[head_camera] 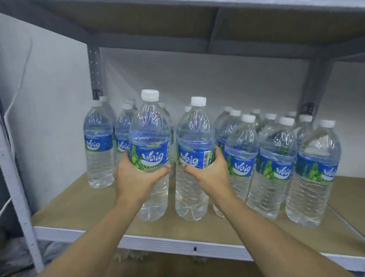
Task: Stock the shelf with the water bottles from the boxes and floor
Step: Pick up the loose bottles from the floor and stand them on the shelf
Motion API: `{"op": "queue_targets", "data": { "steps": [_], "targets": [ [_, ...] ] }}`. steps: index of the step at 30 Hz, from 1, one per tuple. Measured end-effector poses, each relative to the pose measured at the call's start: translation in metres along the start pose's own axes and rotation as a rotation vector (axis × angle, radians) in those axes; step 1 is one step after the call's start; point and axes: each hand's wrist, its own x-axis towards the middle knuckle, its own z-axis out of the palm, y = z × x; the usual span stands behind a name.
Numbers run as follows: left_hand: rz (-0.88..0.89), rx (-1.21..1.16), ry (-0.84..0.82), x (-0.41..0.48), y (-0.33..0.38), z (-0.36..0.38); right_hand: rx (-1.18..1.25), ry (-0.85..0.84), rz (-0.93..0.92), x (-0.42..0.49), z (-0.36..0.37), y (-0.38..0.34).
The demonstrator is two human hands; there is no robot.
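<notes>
Two bottles held at a shelf's [76,210] front edge.
Arms outstretched; left hand [135,179] grips left bottle [149,139], right hand [209,172] grips right bottle [193,142]: clear ribbed plastic.

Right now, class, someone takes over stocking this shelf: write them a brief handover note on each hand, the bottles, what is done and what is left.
Left hand grips the left bottle at its label; right hand grips the right bottle likewise.
Both are upright at the shelf front.
Done: many stocked bottles stand behind and to the right.
Left: let go of these two, fetch more; boxes and floor are out of view.
</notes>
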Motion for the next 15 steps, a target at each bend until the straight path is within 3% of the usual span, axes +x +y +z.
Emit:
{"op": "queue_targets", "data": {
  "steps": [9,15],
  "targets": [
    [0.019,0.010,0.027,0.004,-0.020,0.000,0.052,-0.004,0.127,0.036,0.019,0.020],
    [0.003,0.017,0.023,0.006,-0.029,-0.002,0.006,-0.135,0.122,0.032,0.024,0.034]
  ]
}}
